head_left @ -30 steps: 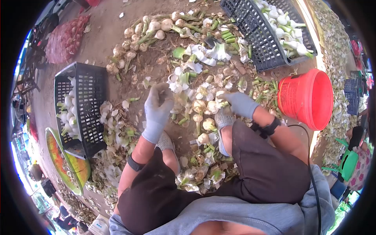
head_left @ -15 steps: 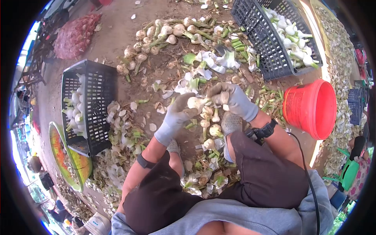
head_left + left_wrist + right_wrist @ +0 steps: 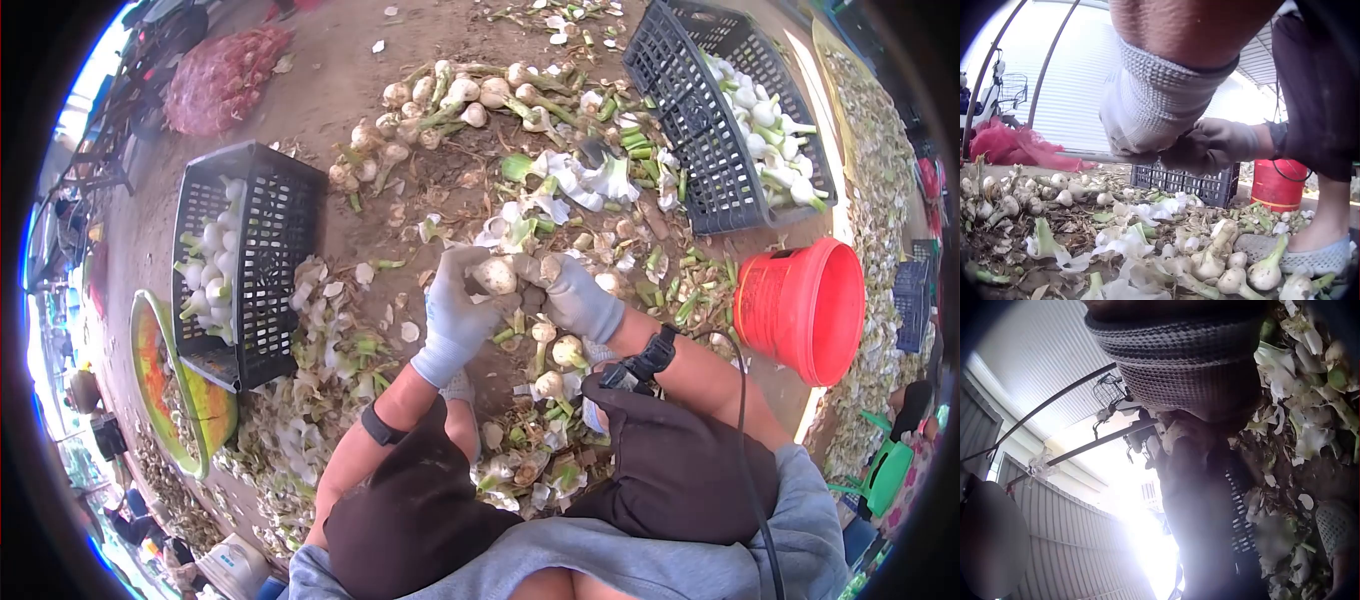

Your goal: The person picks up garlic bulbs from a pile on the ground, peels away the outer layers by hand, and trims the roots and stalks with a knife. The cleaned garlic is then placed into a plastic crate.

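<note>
A pale garlic bulb (image 3: 495,276) is raised between both hands in the head view, over the littered ground. My left hand (image 3: 456,312), in a light grey glove with soiled fingertips, grips it from the left. From the right, my gloved right hand (image 3: 583,300) meets it with curled fingers that pinch at its side. In the left wrist view, the left glove (image 3: 1154,103) overlaps the right glove (image 3: 1210,147), and the bulb is hidden. Several untrimmed garlic bulbs (image 3: 568,351) lie below, close to the shoes.
Black crates of trimmed garlic stand at left (image 3: 272,270) and upper right (image 3: 690,120). A red bucket (image 3: 800,310) is at right, a yellow-green basin (image 3: 190,400) at left. Beyond the hands lies an arc of stemmed garlic (image 3: 462,92). Peelings (image 3: 330,340) cover the ground.
The hands were apart, the right one over the bulbs by the shoe. They came together with a garlic bulb between them, and its stem end has since turned into the right hand's fingers.
</note>
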{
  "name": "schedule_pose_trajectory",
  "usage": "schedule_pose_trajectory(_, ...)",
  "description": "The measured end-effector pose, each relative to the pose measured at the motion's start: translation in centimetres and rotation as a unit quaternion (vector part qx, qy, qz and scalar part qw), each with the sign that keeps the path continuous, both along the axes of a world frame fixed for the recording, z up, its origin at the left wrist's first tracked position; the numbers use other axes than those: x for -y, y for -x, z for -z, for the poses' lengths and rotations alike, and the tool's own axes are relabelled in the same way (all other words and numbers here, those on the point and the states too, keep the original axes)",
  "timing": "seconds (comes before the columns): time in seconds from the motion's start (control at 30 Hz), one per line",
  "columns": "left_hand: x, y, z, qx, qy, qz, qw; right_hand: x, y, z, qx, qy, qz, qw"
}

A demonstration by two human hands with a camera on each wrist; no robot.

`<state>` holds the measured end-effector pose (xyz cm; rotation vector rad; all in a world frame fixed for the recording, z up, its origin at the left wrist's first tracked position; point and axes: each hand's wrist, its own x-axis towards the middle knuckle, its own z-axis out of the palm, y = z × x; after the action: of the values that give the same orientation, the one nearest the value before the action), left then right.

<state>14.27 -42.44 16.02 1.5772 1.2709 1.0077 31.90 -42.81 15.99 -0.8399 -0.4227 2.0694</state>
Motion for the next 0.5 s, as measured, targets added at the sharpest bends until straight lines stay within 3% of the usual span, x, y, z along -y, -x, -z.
schedule_pose_trajectory(0.03, 0.0, 0.3, 0.1, 0.001, 0.000, -0.003, 1.000, -0.1, -0.3, 0.3, 0.001, 0.000, -0.003, 1.000)
schedule_pose_trajectory(0.07, -0.1, 0.8, 0.2, 0.172, 0.151, -0.029, 0.973, -0.3, -0.6, 0.6, 0.135, -0.062, -0.068, 0.987)
schedule_pose_trajectory(0.1, -0.1, 1.1, 0.3, 0.335, 0.293, -0.053, 0.894, -0.5, -0.8, 1.0, 0.265, -0.123, -0.131, 0.947)
schedule_pose_trajectory(0.13, -0.1, 1.4, 0.3, 0.335, 0.293, -0.055, 0.894, -0.4, -0.8, 2.2, 0.287, -0.192, -0.123, 0.930)
schedule_pose_trajectory(0.17, -0.2, 1.7, 0.2, 0.404, 0.354, -0.038, 0.843, -0.9, -1.1, 3.2, 0.286, -0.193, -0.124, 0.930)
schedule_pose_trajectory(0.2, -0.4, 2.0, 0.1, 0.469, 0.409, -0.022, 0.782, -1.7, -1.6, 4.2, 0.420, -0.428, -0.076, 0.796)
schedule_pose_trajectory(0.23, -0.5, 2.2, -0.3, 0.528, 0.461, -0.004, 0.713, -2.3, -1.4, 3.6, 0.516, -0.623, -0.020, 0.588)
schedule_pose_trajectory(0.27, -0.4, 1.3, -1.3, 0.493, 0.459, -0.074, 0.735, -1.9, -0.6, 3.1, 0.493, -0.567, 0.028, 0.659)
schedule_pose_trajectory(0.3, -0.4, 1.7, -0.9, 0.494, 0.459, -0.074, 0.735, -2.0, -0.3, 2.6, 0.493, -0.567, 0.027, 0.659)
schedule_pose_trajectory(0.37, -0.5, 2.6, -0.4, 0.278, 0.379, 0.017, 0.883, -2.2, 0.3, 2.1, 0.381, -0.346, -0.145, 0.845)
schedule_pose_trajectory(0.4, -0.5, 2.7, -0.2, 0.205, 0.337, 0.044, 0.918, -1.7, 1.8, 2.0, 0.240, -0.259, -0.036, 0.935)
schedule_pose_trajectory(0.43, -0.6, 2.9, -0.5, 0.205, 0.335, 0.042, 0.918, -2.0, 1.9, 1.7, 0.239, -0.260, -0.038, 0.935)
schedule_pose_trajectory(0.5, -0.6, 3.5, -0.7, 0.372, 0.418, 0.013, 0.829, -3.1, 1.7, 1.1, 0.187, -0.225, -0.092, 0.952)
